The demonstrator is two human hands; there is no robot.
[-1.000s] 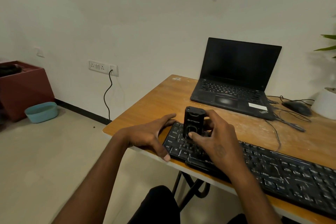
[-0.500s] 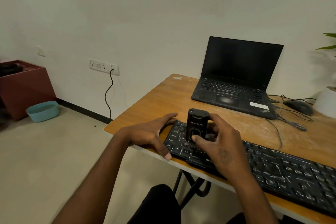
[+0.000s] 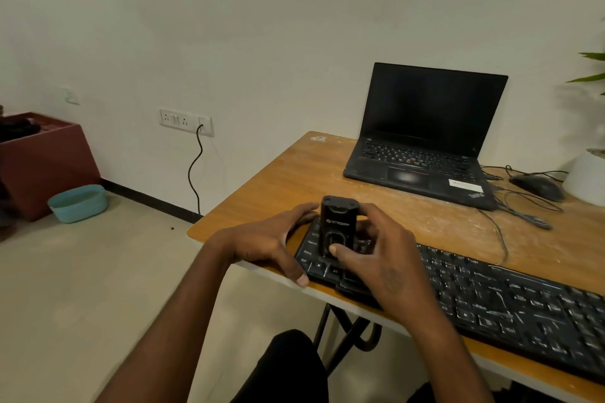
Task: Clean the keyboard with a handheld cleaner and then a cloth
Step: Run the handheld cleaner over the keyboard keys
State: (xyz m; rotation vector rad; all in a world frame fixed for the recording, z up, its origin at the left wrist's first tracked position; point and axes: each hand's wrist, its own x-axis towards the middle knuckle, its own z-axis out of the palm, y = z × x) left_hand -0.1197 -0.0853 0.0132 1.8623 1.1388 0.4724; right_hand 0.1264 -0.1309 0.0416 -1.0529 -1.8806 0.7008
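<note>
A long black keyboard [image 3: 510, 301] lies along the near edge of the wooden desk [image 3: 288, 180]. A small black handheld cleaner [image 3: 337, 222] stands upright on the keyboard's left end. My right hand [image 3: 383, 258] grips the cleaner, thumb on its front face and fingers round its far side. My left hand [image 3: 271, 242] holds the keyboard's left end, fingers behind it and thumb at its front corner. No cloth is in view.
An open black laptop [image 3: 422, 141] sits at the back of the desk, with a black mouse [image 3: 537, 186], loose cables and a white plant pot [image 3: 586, 177] to its right. On the floor at left stand a teal tub [image 3: 78, 203] and a brown planter [image 3: 42, 160].
The cleaner and my right hand have shifted slightly along the keyboard's left end. My left hand stays at the keyboard's left edge.
</note>
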